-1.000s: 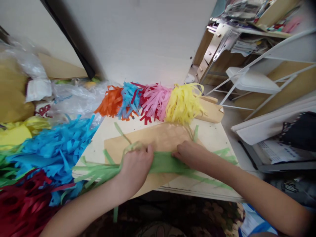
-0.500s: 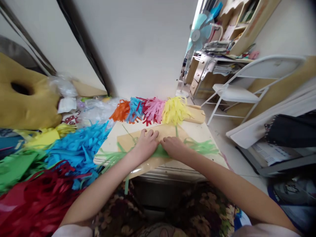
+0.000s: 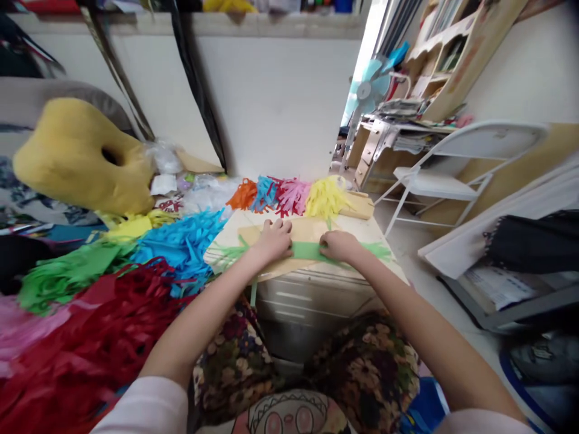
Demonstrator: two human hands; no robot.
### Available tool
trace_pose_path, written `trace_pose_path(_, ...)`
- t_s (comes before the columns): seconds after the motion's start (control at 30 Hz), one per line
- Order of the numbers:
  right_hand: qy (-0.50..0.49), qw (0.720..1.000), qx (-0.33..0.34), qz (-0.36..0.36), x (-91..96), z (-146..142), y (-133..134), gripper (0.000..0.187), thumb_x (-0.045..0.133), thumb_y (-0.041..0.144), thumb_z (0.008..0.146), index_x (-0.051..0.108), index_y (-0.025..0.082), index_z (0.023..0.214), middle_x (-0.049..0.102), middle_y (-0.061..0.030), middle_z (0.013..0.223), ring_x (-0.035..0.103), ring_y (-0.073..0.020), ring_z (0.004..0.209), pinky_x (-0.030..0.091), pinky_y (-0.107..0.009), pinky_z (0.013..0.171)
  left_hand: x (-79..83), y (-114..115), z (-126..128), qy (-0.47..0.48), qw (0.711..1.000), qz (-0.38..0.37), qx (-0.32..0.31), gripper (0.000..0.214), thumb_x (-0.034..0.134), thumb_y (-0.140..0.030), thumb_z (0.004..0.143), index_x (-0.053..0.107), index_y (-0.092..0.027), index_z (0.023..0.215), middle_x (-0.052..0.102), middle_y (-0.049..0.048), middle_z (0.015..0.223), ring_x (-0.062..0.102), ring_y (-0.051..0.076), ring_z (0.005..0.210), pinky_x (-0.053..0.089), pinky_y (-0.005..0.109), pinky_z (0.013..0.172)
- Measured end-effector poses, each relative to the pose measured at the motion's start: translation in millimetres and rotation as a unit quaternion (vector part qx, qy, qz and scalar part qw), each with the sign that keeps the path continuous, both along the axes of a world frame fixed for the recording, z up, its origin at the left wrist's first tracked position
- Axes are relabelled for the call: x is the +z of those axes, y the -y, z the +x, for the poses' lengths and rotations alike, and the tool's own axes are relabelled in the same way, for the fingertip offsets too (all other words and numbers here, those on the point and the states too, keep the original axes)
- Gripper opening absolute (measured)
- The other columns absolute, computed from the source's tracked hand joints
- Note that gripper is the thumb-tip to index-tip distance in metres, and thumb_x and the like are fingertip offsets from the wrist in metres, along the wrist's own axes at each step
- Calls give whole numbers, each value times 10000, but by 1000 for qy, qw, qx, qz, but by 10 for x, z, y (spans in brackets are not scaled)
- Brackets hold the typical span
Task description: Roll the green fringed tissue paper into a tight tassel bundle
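Observation:
A strip of green fringed paper (image 3: 306, 251) lies across a sheet of brown paper (image 3: 312, 228) on a small white table (image 3: 228, 235). Its cut fringes spread out at both ends. My left hand (image 3: 274, 240) has its fingers curled down over the strip, left of its flat middle. On the other side of that middle, my right hand (image 3: 340, 246) pinches the paper with bent fingers. The fingertips of both hands are partly hidden. A thin green strip hangs over the table's near edge, below my left hand.
Orange, blue, dark red, pink and yellow tassels (image 3: 326, 196) line the table's far edge beside a brown roll (image 3: 359, 206). Piles of blue (image 3: 183, 244), green and red fringed paper (image 3: 104, 337) lie at the left. A white folding chair (image 3: 446, 181) stands at the right.
My hands have moved apart, uncovering the flat middle of the green paper between them. The camera view has tilted up and turned left, showing more of the paper piles.

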State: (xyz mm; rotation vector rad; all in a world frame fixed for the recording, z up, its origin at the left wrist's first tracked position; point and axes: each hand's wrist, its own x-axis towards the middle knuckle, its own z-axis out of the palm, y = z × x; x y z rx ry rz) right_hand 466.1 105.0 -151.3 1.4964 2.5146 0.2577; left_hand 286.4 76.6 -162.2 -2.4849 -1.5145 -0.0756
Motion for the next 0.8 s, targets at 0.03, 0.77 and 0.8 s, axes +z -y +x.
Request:
trace_pose_path(0.03,-14,1000,-7,13,21,5,35,187,456,253,811,530,126,926,536,-60,914,511,-155,823,428,-312,703,-2,12,-3,-1,1000,-3,-3,236,513,-365,701,631,-192,811,442,98,1050,349,260,987,258,438,798)
trace_pose_path(0.77,-200,966,-48,159,-402,289,448,408,510,337,727,482,113,1066,369,-129,1210,330,-251,1074,229,-417,890,-94,55,1,30,999,-15,25,232,471,-335,724,628,-193,817,434,94,1044,351,250,961,265,400,763)
trace_pose_path(0.8,-203,963,-60,165,-389,325,440,330,522,318,717,531,135,991,391,-118,1185,346,-250,1049,251,-405,867,-95,49,-1,33,999,-17,26,237,473,-342,721,628,-198,828,424,94,1059,345,254,968,264,402,765)
